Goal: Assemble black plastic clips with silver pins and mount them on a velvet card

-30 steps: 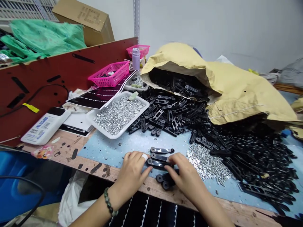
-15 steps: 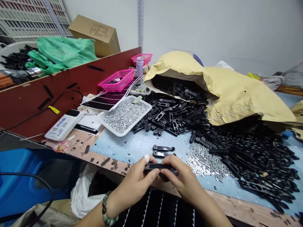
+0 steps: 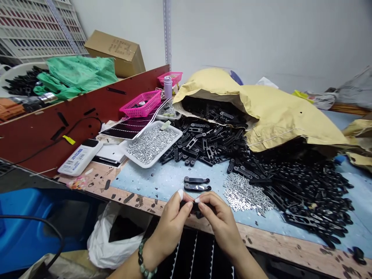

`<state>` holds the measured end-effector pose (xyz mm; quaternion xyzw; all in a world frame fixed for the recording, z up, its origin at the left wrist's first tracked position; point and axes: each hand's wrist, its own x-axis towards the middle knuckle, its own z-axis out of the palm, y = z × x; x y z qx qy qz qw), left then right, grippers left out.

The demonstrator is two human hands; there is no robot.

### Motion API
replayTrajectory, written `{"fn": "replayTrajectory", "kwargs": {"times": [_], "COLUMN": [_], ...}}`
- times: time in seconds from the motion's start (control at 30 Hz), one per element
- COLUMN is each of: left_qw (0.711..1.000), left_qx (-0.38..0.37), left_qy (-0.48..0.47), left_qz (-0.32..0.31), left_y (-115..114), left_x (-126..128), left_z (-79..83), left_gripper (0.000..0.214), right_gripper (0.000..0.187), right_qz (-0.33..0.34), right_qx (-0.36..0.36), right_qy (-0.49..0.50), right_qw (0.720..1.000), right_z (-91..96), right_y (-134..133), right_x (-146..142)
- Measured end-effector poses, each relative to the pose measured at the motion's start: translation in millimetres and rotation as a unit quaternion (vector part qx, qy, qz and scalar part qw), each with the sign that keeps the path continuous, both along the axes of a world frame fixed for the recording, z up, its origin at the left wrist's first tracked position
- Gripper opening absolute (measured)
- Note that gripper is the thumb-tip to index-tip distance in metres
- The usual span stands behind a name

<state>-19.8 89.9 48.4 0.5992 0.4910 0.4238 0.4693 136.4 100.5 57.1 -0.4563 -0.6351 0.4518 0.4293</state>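
Between my two hands, at the table's front edge, is a black plastic part (image 3: pixel 192 207), mostly covered by my fingers. My left hand (image 3: pixel 173 221) pinches its left end; a white wrap covers one fingertip. With thumb and fingers, my right hand (image 3: pixel 218 219) grips the other end. Just beyond my fingers, two long black parts (image 3: pixel 197 187) lie side by side on the light blue sheet (image 3: pixel 145 179). A heap of small silver screws and nuts (image 3: pixel 244 193) is spread to the right of them.
A white tray (image 3: pixel 177 140) of small metal pieces stands left of a pile of black parts (image 3: pixel 200 141). Yellow sacks (image 3: pixel 279 112) lie behind, with more black parts (image 3: pixel 316 201) at right. A white scale-like device (image 3: pixel 80 157) and pink basket (image 3: pixel 141 104) are left.
The black part has turned in my hands and shows less between my fingers. My fingers have drawn closer together around it. The whole view has shifted slightly.
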Motion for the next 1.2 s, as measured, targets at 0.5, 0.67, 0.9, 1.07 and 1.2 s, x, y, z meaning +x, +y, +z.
{"fn": "replayTrajectory", "kwargs": {"times": [0.5,0.67,0.9,1.07,1.2], "left_qw": [0.908,0.906,0.91,0.921,0.97], "left_qx": [0.101,0.138,0.137,0.118,0.003], "left_qy": [0.392,0.393,0.385,0.37,0.22], "left_qz": [-0.11,-0.069,-0.07,-0.042,-0.1], "left_y": [46.8,42.0,50.3,30.6,-34.1], "left_x": [20.4,27.2,36.2,20.7,-67.9], "left_z": [-45.7,-51.0,-44.8,-33.7,-8.0], "left_gripper": [0.107,0.071,0.059,0.064,0.072], "right_gripper": [0.031,0.051,0.053,0.075,0.066], "right_qz": [-0.016,0.05,0.035,-0.067,-0.128], "right_qx": [0.178,0.178,0.149,0.022,-0.08], "right_qy": [-0.357,-0.472,-0.459,-0.283,-0.158], "right_qw": [0.917,0.862,0.875,0.956,0.976], "right_z": [-62.8,-69.5,-81.2,-85.2,-70.1], "right_y": [41.7,25.7,29.1,25.1,-6.2], "right_x": [41.9,23.4,20.2,37.0,64.4]}}
